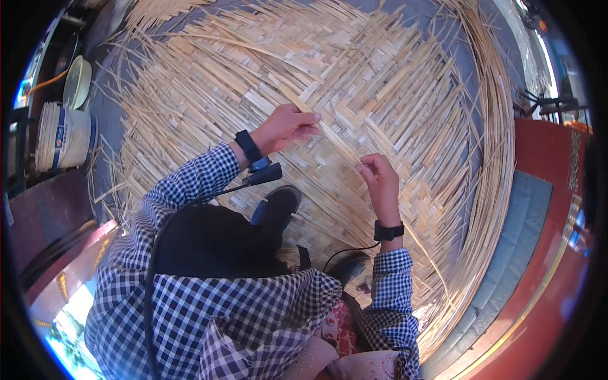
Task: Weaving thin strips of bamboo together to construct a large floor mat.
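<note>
A long, flat, pale reed strip (335, 143) is stretched between my two hands, above a large woven reed mat (354, 69). My left hand (286, 128) pinches it between thumb and fingers, and part of the strip runs on past that hand toward the far left. Lower and to the right, my right hand (381, 183) has its fingertips closed on the same strip. Its other end seems to trail past my right wrist toward the near right. Beneath, the mat shows a tight diagonal weave in the middle and loose strip ends fanning out round its edges.
My shoe (283, 206) rests on the mat. At the left stand a white bucket (73, 136) and a pale basin (77, 82). A long bundle of loose strips (497, 126) curves along the right, beside a grey-blue padded strip (522, 221) and red furniture (544, 152).
</note>
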`<state>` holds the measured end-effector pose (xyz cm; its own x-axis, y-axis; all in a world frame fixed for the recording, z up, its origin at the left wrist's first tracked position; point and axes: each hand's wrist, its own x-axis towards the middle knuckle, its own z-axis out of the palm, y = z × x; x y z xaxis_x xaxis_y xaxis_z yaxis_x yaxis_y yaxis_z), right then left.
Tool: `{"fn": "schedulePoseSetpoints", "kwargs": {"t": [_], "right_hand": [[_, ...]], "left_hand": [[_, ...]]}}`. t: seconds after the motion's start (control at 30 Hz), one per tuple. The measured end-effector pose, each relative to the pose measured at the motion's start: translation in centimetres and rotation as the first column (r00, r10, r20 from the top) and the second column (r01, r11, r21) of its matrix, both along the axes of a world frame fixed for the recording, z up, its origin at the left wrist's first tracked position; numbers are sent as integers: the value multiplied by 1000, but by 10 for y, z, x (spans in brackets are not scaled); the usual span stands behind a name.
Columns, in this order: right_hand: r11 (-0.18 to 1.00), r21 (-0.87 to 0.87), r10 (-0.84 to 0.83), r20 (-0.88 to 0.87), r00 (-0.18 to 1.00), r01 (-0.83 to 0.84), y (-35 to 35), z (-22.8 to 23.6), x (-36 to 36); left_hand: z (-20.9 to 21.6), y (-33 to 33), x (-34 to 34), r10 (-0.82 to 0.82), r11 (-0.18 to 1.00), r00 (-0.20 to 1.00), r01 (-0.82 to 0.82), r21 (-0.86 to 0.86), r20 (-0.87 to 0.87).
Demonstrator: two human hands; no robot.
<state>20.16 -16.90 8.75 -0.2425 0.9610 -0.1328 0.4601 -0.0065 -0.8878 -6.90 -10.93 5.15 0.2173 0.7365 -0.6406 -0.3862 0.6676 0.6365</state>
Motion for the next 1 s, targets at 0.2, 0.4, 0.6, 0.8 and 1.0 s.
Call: {"fn": "schedulePoseSetpoints", "kwargs": {"t": [0.2,0.4,0.6,0.8,1.0], "right_hand": [[978,-180,-27,377,926,102,-10,5,0],[962,-210,-154,107,982,174,-31,-10,24],[958,-195,-196,84,977,209,-32,3,17],[983,-86,-144,166,976,160,-21,-4,3],[992,-122,46,503,863,18,-20,-18,17]], "left_hand": [[3,-8,11,32,986,997,-21,165,-67],[-6,2,10,124,988,992,-126,88,27],[-4,16,-3,130,979,991,-129,155,5],[23,7,6,420,718,887,-195,668,-193],[55,29,-20,524,577,843,-248,778,-120]]}}
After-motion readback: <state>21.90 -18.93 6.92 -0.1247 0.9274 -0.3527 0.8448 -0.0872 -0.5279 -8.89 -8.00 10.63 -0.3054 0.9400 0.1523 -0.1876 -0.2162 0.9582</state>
